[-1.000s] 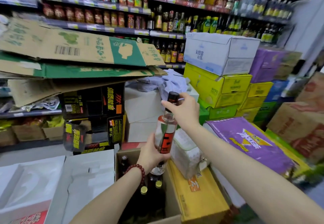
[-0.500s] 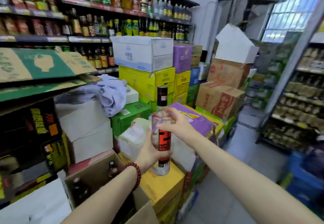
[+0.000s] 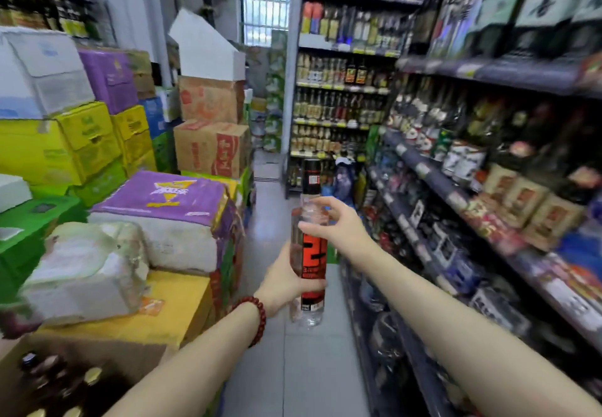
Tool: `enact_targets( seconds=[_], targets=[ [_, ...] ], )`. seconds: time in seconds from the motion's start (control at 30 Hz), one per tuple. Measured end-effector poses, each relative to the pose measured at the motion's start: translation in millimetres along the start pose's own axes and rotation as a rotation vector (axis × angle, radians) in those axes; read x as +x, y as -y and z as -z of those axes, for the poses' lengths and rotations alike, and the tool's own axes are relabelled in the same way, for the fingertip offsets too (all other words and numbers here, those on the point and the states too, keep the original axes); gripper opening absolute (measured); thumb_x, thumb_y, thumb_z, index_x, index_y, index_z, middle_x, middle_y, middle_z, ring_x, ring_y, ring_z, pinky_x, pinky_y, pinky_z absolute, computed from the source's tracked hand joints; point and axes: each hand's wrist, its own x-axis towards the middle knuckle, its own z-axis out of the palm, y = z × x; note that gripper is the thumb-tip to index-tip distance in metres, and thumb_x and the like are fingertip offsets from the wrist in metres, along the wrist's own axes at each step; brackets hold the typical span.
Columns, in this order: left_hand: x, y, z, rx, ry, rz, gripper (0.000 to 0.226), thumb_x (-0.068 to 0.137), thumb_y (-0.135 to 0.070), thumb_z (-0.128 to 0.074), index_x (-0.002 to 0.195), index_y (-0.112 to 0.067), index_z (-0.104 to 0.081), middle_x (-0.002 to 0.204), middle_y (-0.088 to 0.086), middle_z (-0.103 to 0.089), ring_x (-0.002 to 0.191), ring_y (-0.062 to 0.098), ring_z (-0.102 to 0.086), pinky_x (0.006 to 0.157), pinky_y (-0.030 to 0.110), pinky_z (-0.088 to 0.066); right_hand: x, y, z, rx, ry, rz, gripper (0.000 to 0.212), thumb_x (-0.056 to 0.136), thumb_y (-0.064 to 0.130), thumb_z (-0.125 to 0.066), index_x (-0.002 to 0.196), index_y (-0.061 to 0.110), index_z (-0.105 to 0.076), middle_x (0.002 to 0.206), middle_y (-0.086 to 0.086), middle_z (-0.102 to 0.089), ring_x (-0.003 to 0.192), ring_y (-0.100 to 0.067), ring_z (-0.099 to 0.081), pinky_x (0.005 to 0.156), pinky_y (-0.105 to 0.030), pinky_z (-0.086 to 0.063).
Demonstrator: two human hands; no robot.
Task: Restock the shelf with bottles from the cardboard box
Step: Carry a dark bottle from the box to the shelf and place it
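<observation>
Turning from the stacked cartons to the aisle — item in transit: one clear bottle (image 3: 308, 253) with a red-and-black label and a dark cap, upright, held out over the grey floor at about 6 o'clock of centre frame. A second ago it stood above the open cardboard box (image 3: 81, 367); that box now sits at 8 o'clock, low and well apart from the bottle, gold and dark caps showing inside. The view has swung to bring the stocked shelf (image 3: 456, 195) up the 3 o'clock side.

Left hand (image 3: 283, 283): wrapped round the lower body of the bottle, beaded bracelet at the wrist. Right hand (image 3: 338, 224): thumb and fingertips curled onto the bottle's shoulder, below the neck; a second ago it was up at the cap.

Bearing on the task — one bottle is out of the box and carried toward the shelving, not yet placed; more remain in the box.

Not legible: motion blur smears the shelf goods, so no free slot or matching bottles can be picked out. The label's print is unreadable. The box is cut by the lower frame edge and the left forearm crosses it; its count cannot be told.
</observation>
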Motion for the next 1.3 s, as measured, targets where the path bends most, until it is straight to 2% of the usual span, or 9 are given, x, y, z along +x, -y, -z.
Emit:
enact_targets(
  seconds=[0.1, 0.23, 0.37, 0.53, 0.67, 0.83, 1.03, 1.13, 1.3],
  targets=[
    [-8, -23, -52, -0.036, 0.146, -0.076, 0.067, 0.059, -0.003, -0.087, 0.107, -0.031, -0.049, 0.1, -0.01, -0.069, 0.086, -0.005, -0.067, 0.068, 0.009, -0.05, -38, -4, 50, -0.045, -0.162, -0.044, 0.043, 0.072, 0.019, -0.082, 0.111, 0.017, -0.063, 0.11, -0.006, -0.068, 0.105, -0.022, -0.064, 0.093, -0.036, -0.052],
    [-32, -45, -118, -0.056, 0.294, -0.117, 0.077, 0.057, -0.005, -0.089, 0.121, -0.021, -0.047, 0.111, 0.003, -0.069, 0.1, 0.011, -0.068, 0.089, 0.03, -0.055, -95, -3, 107, -0.076, -0.312, -0.034, 0.043, 0.07, 0.021, -0.084, 0.108, 0.018, -0.065, 0.097, 0.008, -0.067, 0.095, -0.013, -0.064, 0.079, -0.015, -0.052],
    [-62, -56, -169, -0.058, 0.403, -0.093, 0.08, 0.047, -0.026, -0.092, 0.114, -0.033, -0.049, 0.108, -0.004, -0.07, 0.1, 0.012, -0.068, 0.094, 0.041, -0.054, -155, 2, 148, -0.128, -0.423, -0.076, 0.045, 0.067, 0.03, -0.085, 0.106, 0.021, -0.065, 0.103, 0.006, -0.067, 0.1, -0.015, -0.063, 0.089, -0.036, -0.053],
    [-127, -66, -223, -0.067, 0.525, -0.072, 0.079, 0.044, -0.034, -0.095, 0.105, -0.055, -0.048, 0.106, -0.013, -0.07, 0.1, 0.005, -0.068, 0.088, 0.032, -0.055, -242, 8, 181, -0.128, -0.49, -0.118, 0.043, 0.067, 0.029, -0.085, 0.103, 0.024, -0.062, 0.105, 0.005, -0.066, 0.098, -0.009, -0.062, 0.087, -0.035, -0.053],
    [-174, -73, -245, -0.072, 0.615, -0.072, 0.076, 0.048, -0.029, -0.092, 0.107, -0.048, -0.049, 0.1, -0.02, -0.07, 0.095, 0.0, -0.067, 0.074, 0.017, -0.053, -300, 16, 193, -0.135, -0.524, -0.173, 0.046, 0.064, 0.03, -0.086, 0.102, 0.02, -0.062, 0.106, -0.004, -0.069, 0.102, -0.02, -0.064, 0.088, -0.04, -0.054],
    [-217, -80, -259, -0.046, 0.75, -0.098, 0.075, 0.05, -0.026, -0.092, 0.111, -0.037, -0.05, 0.106, -0.012, -0.069, 0.097, 0.001, -0.067, 0.082, 0.021, -0.053, -362, 30, 194, -0.185, -0.603, -0.221, 0.047, 0.063, 0.037, -0.085, 0.099, 0.024, -0.058, 0.106, -0.004, -0.069, 0.1, -0.022, -0.065, 0.084, -0.04, -0.055],
    [-266, -78, -264, -0.065, 0.957, -0.139, 0.084, 0.055, -0.021, -0.092, 0.123, -0.038, -0.045, 0.109, -0.014, -0.069, 0.1, -0.001, -0.066, 0.078, 0.016, -0.053, -429, 47, 172, -0.219, -0.75, -0.278, 0.043, 0.062, 0.037, -0.085, 0.094, 0.031, -0.057, 0.094, 0.012, -0.069, 0.082, 0.001, -0.066, 0.066, -0.018, -0.049],
    [-295, -76, -269, -0.052, 1.045, -0.148, 0.086, 0.056, -0.022, -0.092, 0.125, -0.039, -0.044, 0.113, -0.011, -0.068, 0.103, 0.001, -0.065, 0.086, 0.024, -0.052, -468, 52, 157, -0.217, -0.839, -0.323, 0.047, 0.059, 0.04, -0.084, 0.097, 0.033, -0.058, 0.093, 0.01, -0.071, 0.085, -0.004, -0.068, 0.073, -0.027, -0.055],
    [-351, -74, -285, -0.046, 1.228, -0.172, 0.083, 0.059, -0.02, -0.091, 0.122, -0.044, -0.043, 0.114, -0.015, -0.067, 0.102, -0.004, -0.064, 0.078, 0.013, -0.052, -541, 63, 142, -0.26, -0.985, -0.388, 0.045, 0.06, 0.038, -0.085, 0.095, 0.028, -0.058, 0.096, 0.003, -0.072, 0.089, -0.013, -0.069, 0.08, -0.036, -0.057]
  ],
)
